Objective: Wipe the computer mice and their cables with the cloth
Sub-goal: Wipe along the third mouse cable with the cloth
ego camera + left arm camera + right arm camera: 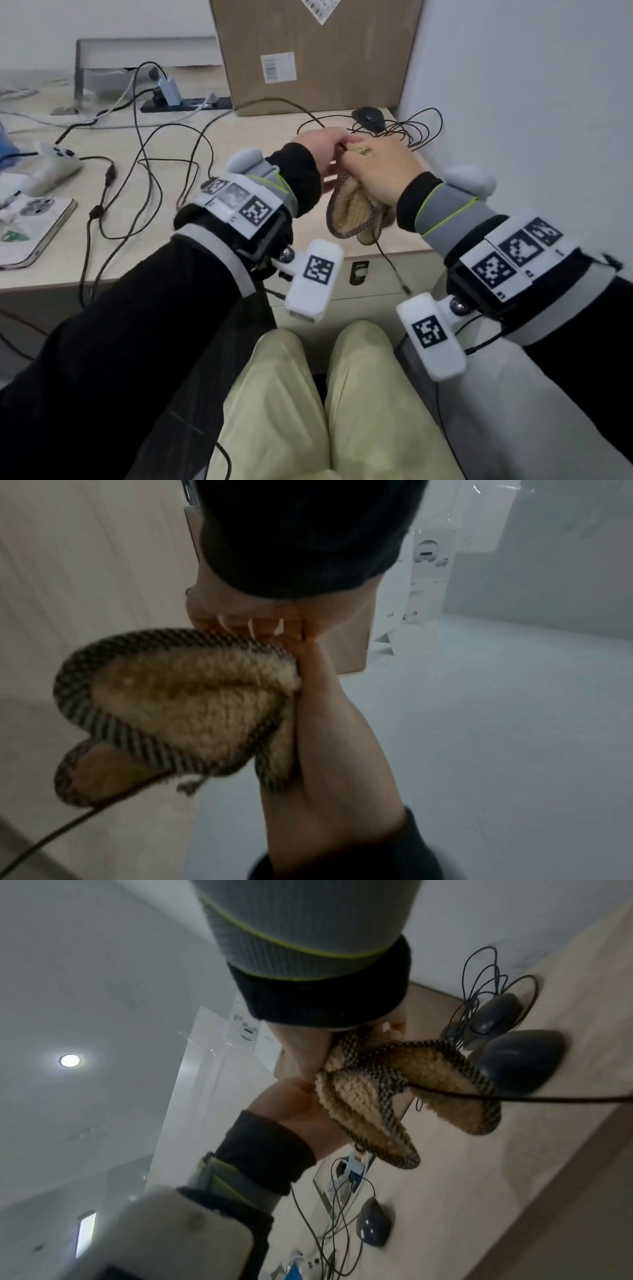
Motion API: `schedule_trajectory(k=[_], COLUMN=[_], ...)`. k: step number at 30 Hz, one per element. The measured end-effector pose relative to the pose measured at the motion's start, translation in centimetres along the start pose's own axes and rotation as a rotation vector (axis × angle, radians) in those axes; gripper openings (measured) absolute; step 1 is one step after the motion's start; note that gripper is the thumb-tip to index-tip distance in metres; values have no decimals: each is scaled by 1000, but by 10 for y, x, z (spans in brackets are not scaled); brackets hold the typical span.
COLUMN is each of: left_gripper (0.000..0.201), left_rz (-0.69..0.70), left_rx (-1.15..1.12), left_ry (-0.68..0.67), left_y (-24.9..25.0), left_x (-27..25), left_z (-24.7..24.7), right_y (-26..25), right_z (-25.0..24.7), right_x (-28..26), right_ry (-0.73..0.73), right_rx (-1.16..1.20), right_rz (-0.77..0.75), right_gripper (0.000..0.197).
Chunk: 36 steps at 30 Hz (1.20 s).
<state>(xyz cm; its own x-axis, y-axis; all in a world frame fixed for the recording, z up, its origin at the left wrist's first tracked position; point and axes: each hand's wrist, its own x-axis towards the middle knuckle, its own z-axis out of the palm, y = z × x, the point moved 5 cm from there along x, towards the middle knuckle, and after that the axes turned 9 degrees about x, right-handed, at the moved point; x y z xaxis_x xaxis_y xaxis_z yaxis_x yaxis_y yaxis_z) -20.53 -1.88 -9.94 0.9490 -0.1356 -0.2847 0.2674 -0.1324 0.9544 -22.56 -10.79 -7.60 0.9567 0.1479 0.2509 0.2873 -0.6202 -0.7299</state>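
My right hand (pixel 380 168) grips a folded tan cloth (pixel 352 209) with a dark checked border, held above the desk's front right corner. The cloth is wrapped round a thin dark mouse cable (pixel 388 260) that hangs out below it. My left hand (pixel 337 144) meets the right hand's fingers at the top of the cloth and pinches the cable there. In the right wrist view the cable (pixel 514 1098) runs out of the cloth (pixel 359 1096) to the right. A black mouse (pixel 368 115) with its coiled cable (pixel 414 132) lies behind the hands. Three dark mice show in the right wrist view, the nearest (pixel 520 1058) just behind the cloth.
A large cardboard box (pixel 315 51) stands at the back of the desk (pixel 205 270). A power strip (pixel 185 102), loose cables (pixel 147 171), a white controller (pixel 58 157) and a booklet (pixel 30 226) lie to the left. A white wall (pixel 513 102) closes off the right side.
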Motion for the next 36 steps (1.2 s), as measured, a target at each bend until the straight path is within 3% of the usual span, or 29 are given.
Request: schedule_trajectory(k=[5,9,12,14,16,18,21,24,27,30,32,35,36], left_gripper=[50,52,50,46,58,67,51,21,38,42,43,47,47], left_rz=[-66,-101,-139,-198,-234,-203,-101,-28,-12,17,21,-3,-7], left_rx=[-31,-97,-184,-297,-331,-227,-62,-43,64,108,69,-32,-48], left_ry=[224,350,422,374,210,30,-159,-93,-40,36,81,105,107], left_y=[-11,-35,-46,-50,-47,-39,-24,-12,-14,-17,-18,-22,-23], left_x=[30,35,34,31,23,12,0,-1,5,6,7,11,12], left_z=[-83,-134,-137,-123,-94,-58,-4,12,5,-4,-9,-19,-22], right_y=[33,45,45,46,44,39,28,21,28,36,39,44,44], right_z=[-32,-54,-53,-49,-42,-32,-13,0,3,4,9,13,12], right_x=[-4,-6,-3,-1,1,1,2,-5,-11,-14,-16,-19,-19], right_ry=[107,148,174,203,206,174,57,-60,-97,-106,-184,-266,-284], right_rx=[189,217,271,316,322,286,165,181,276,474,588,783,813], right_rz=[175,222,224,244,251,239,179,132,201,323,363,389,371], right_gripper=[38,27,20,16,18,27,30,15,19,17,13,33,29])
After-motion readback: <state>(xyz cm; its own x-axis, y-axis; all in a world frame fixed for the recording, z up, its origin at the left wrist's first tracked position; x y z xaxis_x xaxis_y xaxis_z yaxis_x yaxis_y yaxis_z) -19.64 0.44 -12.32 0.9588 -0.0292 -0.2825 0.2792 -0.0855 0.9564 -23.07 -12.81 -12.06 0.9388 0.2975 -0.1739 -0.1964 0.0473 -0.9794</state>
